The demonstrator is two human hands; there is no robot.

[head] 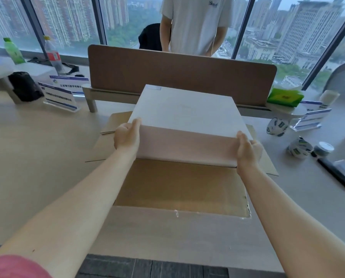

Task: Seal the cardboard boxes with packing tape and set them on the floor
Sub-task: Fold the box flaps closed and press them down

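On a high-rise office desk (37, 157), both hands (126, 135) (246, 149) grasp a white box (185, 115) above an open carton (177, 185); a skewed descent could snag its flaps.

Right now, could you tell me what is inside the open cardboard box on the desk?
Both hands, left and right, hold a white box over the cardboard box. Its near floor looks bare; the far part is covered.

Both forearms are bare, and a pink short sleeve (11, 266) shows at the person's left upper arm.
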